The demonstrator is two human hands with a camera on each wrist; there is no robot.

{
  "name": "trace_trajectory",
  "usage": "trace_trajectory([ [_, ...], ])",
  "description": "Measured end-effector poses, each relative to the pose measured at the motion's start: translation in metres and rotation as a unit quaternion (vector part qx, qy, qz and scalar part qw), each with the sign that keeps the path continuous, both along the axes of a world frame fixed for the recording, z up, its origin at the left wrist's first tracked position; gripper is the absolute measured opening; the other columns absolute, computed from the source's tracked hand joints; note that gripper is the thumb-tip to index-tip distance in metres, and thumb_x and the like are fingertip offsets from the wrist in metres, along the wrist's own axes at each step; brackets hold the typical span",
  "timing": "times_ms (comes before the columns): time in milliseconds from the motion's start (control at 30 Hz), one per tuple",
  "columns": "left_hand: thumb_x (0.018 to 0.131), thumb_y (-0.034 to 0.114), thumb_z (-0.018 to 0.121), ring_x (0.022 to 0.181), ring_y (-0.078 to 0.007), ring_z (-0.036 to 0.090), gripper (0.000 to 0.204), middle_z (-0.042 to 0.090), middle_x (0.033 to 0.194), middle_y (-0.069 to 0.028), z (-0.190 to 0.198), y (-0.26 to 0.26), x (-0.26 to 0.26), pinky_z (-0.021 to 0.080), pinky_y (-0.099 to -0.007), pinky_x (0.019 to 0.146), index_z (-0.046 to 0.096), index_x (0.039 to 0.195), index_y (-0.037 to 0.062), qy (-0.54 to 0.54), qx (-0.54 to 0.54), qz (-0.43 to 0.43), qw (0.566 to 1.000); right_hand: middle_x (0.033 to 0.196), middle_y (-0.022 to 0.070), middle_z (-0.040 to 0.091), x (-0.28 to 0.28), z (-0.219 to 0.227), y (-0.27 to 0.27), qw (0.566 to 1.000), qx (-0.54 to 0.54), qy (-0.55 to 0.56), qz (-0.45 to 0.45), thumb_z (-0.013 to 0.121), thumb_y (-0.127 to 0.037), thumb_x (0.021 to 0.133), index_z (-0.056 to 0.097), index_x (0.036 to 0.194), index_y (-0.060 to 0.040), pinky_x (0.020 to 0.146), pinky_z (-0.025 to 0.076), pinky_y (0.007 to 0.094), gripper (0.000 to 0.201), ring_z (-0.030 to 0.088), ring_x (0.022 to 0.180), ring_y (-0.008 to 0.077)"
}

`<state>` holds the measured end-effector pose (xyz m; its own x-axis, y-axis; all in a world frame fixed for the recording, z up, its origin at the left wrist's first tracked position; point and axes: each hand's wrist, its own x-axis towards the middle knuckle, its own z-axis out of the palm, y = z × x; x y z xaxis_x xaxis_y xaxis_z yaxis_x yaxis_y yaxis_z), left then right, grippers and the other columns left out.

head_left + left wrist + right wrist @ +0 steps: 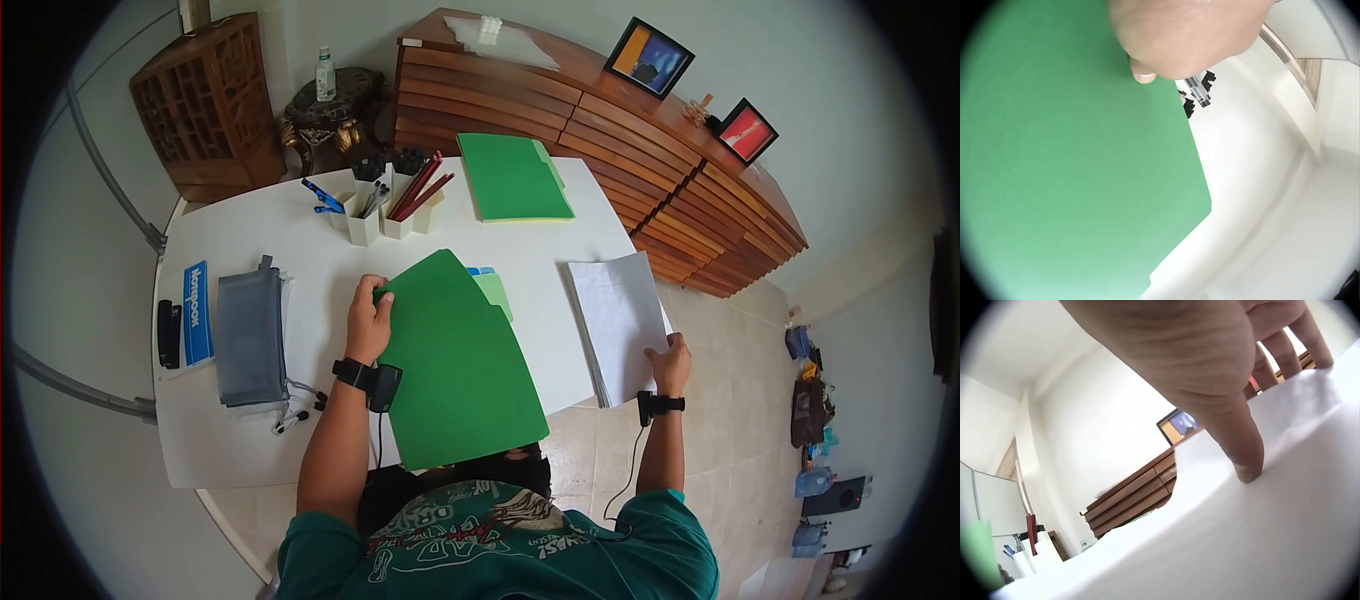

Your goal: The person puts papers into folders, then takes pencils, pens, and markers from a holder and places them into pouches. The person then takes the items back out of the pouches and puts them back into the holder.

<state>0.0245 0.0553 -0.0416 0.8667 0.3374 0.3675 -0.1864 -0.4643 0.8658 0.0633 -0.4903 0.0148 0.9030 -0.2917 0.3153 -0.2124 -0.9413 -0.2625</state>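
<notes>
My left hand (369, 328) pinches the left edge of a green file folder (460, 375), its thumb over the front. The folder is tilted up above the near edge of the white table, its lower part in front of my lap. In the left wrist view the folder (1072, 162) fills most of the picture, with the thumb on its face. A stack of white paper (618, 320) lies at the table's right edge. My right hand (673, 366) grips its right side, thumb on top; in the right wrist view the fingers reach over the far edge of the paper (1241, 537).
A second green folder (515, 178) lies at the back. Pen holders (365, 228) with pens and pencils stand left of it. A grey zip pouch (250, 340), earphones (290, 420), a blue notebook (197, 312) and a black stapler (169, 333) lie left. Behind the green folder, a light green tab (495, 295) shows.
</notes>
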Motion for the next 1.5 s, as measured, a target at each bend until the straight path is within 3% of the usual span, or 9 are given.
trace_trajectory([
  [167, 0.096, -0.001, 0.052, 0.093, -0.0197, 0.058, 0.011, 0.058, 0.097, -0.0098, -0.016, 0.011, 0.006, 0.045, -0.0309, 0.089, 0.051, 0.106, 0.0000, -0.021, -0.133, -0.037, 0.990, 0.097, 0.0242, 0.071, 0.002, -0.017, -0.010, 0.999, -0.031, -0.038, 0.018, 0.074, -0.016, 0.078, 0.069, 0.110, -0.0005, 0.082, 0.054, 0.0476, 0.036, 0.069, 0.092, 0.0419],
  [333, 0.096, -0.004, 0.049, 0.093, -0.0141, 0.056, 0.013, 0.059, 0.099, -0.0055, -0.024, 0.016, 0.009, 0.044, -0.0274, 0.088, 0.052, 0.108, 0.0000, -0.036, -0.211, -0.034, 0.976, 0.093, 0.0247, 0.070, 0.011, -0.018, -0.040, 0.999, -0.025, -0.041, 0.025, 0.066, -0.011, 0.081, 0.072, 0.107, -0.0032, 0.078, 0.054, 0.0479, 0.028, 0.069, 0.089, 0.0420],
  [400, 0.096, -0.005, 0.047, 0.094, -0.0135, 0.057, 0.015, 0.060, 0.101, -0.0050, -0.024, 0.018, 0.010, 0.045, -0.0271, 0.088, 0.053, 0.109, 0.0004, -0.040, -0.233, -0.032, 0.971, 0.078, 0.0160, 0.070, 0.013, -0.011, -0.057, 0.995, 0.086, -0.003, 0.043, 0.065, -0.013, 0.085, 0.071, 0.101, 0.0024, 0.066, 0.051, 0.0392, 0.023, 0.066, 0.068, 0.0256],
  [500, 0.096, -0.004, 0.048, 0.094, -0.0119, 0.059, 0.017, 0.062, 0.101, -0.0034, -0.022, 0.020, 0.010, 0.046, -0.0267, 0.087, 0.057, 0.109, 0.0025, -0.045, -0.347, -0.043, 0.936, 0.072, 0.0029, 0.065, -0.010, 0.037, -0.040, 0.973, 0.226, 0.010, 0.057, 0.063, -0.012, 0.090, 0.070, 0.097, 0.0050, 0.058, 0.044, 0.0308, 0.020, 0.055, 0.064, 0.0112],
  [567, 0.094, 0.000, 0.054, 0.091, -0.0114, 0.059, 0.011, 0.061, 0.093, -0.0015, -0.008, 0.015, 0.005, 0.047, -0.0251, 0.083, 0.061, 0.099, 0.0066, -0.040, -0.447, -0.050, 0.892, 0.072, -0.0002, 0.064, -0.029, 0.063, -0.012, 0.946, 0.311, -0.007, 0.091, 0.063, -0.012, 0.092, 0.070, 0.095, 0.0055, 0.057, 0.042, 0.0283, 0.020, 0.053, 0.065, 0.0080],
  [733, 0.096, 0.005, 0.055, 0.086, -0.0104, 0.059, 0.010, 0.063, 0.091, -0.0003, 0.002, 0.016, 0.001, 0.046, -0.0253, 0.079, 0.063, 0.090, 0.0066, -0.038, -0.447, -0.028, 0.893, 0.073, -0.0060, 0.061, -0.056, 0.039, 0.058, 0.877, 0.456, 0.030, 0.149, 0.068, -0.008, 0.092, 0.070, 0.086, 0.0006, 0.055, 0.036, 0.0210, 0.011, 0.048, 0.064, 0.0016],
  [833, 0.095, 0.004, 0.055, 0.088, -0.0148, 0.060, 0.009, 0.062, 0.090, -0.0025, 0.010, 0.017, -0.004, 0.046, -0.0274, 0.083, 0.062, 0.090, 0.0067, -0.087, -0.514, -0.089, 0.849, 0.076, -0.0043, 0.063, -0.074, 0.017, 0.126, 0.860, 0.473, 0.095, 0.167, 0.065, -0.005, 0.094, 0.072, 0.095, 0.0039, 0.054, 0.038, 0.0219, 0.012, 0.050, 0.063, 0.0025],
  [1033, 0.095, 0.003, 0.055, 0.098, -0.0229, 0.061, 0.007, 0.061, 0.093, -0.0069, -0.011, 0.018, -0.002, 0.048, -0.0345, 0.093, 0.062, 0.098, 0.0025, -0.148, -0.492, -0.084, 0.854, 0.102, 0.0125, 0.073, -0.087, -0.009, 0.201, 0.813, 0.472, 0.199, 0.277, 0.063, 0.004, 0.090, 0.063, 0.125, 0.0093, 0.074, 0.055, 0.0263, 0.035, 0.068, 0.085, 0.0131],
  [1500, 0.093, -0.007, 0.053, 0.098, -0.0219, 0.062, 0.015, 0.062, 0.094, -0.0052, -0.004, 0.016, 0.000, 0.048, -0.0337, 0.097, 0.062, 0.096, 0.0041, -0.149, -0.497, -0.084, 0.851, 0.117, 0.0195, 0.067, -0.103, -0.023, 0.233, 0.823, 0.451, 0.167, 0.304, 0.068, 0.008, 0.084, 0.042, 0.148, 0.0049, 0.090, 0.055, 0.0323, 0.069, 0.068, 0.103, 0.0218],
])
